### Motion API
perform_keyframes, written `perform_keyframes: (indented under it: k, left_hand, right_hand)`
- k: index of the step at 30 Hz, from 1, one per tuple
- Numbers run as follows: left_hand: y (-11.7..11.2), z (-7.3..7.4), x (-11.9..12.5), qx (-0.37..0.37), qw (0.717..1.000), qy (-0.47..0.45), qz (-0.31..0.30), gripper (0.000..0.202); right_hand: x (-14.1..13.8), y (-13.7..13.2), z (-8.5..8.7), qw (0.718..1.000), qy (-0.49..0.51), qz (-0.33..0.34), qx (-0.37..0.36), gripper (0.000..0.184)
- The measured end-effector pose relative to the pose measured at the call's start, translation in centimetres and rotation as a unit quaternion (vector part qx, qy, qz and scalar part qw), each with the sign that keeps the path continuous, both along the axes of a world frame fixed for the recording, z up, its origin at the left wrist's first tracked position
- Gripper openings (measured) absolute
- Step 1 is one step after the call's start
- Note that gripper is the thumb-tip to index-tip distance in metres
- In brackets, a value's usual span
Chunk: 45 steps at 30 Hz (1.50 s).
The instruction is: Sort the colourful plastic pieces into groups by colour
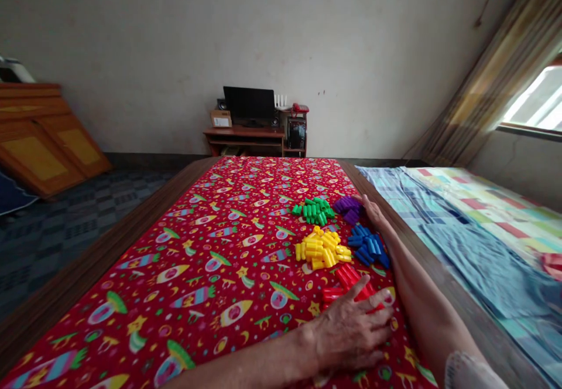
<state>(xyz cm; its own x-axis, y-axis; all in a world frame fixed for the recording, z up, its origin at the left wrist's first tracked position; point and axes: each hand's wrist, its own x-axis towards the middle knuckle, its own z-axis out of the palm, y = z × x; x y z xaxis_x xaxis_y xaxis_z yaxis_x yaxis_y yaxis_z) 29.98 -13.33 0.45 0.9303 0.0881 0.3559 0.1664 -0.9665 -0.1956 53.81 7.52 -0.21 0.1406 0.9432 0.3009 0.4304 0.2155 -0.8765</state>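
Note:
My left hand (353,327) lies over the near end of a pile of red plastic tube-like pieces (348,276), fingers spread, covering part of it. Farther off, my right hand (372,210) rests on its edge against the right side of a purple pile (349,208). Its fingers are stretched out, though some are hidden. Blue pieces (366,242) lie beside my right wrist. A yellow heap (322,248) sits between the red pile and a green one (314,210). All the pieces are small, short and rounded.
A red cloth (193,272) with rocket prints covers the long table, whose dark wooden border (153,219) shows at the left. At the right is a bed with patchwork bedding (492,190). A monitor (249,103) on a desk and an orange cabinet (52,137) stand farther back.

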Motion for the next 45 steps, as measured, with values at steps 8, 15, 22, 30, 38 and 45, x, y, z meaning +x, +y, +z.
perform_keyframes:
  k: [8, 15, 22, 30, 38, 45]
  left_hand:
    - [5.7, -0.5, -1.5, 0.002, 0.996, -0.017, 0.091, 0.032]
    - [7.1, -0.6, -8.1, 0.0, 0.985, -0.035, 0.17, 0.028]
    - [6.3, -0.7, -17.9, 0.043, 0.962, -0.052, 0.263, 0.026]
    - [4.7, -0.4, -27.2, 0.043, 0.941, -0.079, 0.328, 0.029]
    - [2.0, 1.6, -15.9, -0.028, 0.99, 0.009, 0.141, 0.044]
    - [3.6, -0.6, -9.6, -0.076, 0.976, -0.008, 0.205, 0.034]
  right_hand:
    - [-5.6, 2.0, 0.5, 0.99, 0.011, 0.134, -0.03, 0.072]
    - [-15.3, 3.2, 0.5, 0.973, -0.004, 0.227, -0.041, 0.073]
    - [-27.4, 2.1, 0.6, 0.95, -0.007, 0.312, -0.029, 0.069]
    - [-25.2, 3.6, 3.3, 0.973, -0.192, 0.127, 0.02, 0.061]
    - [-13.8, 6.0, 2.1, 0.972, -0.232, -0.026, -0.016, 0.051]
    - [-24.4, 7.1, -0.1, 0.963, -0.219, 0.154, -0.013, 0.061]
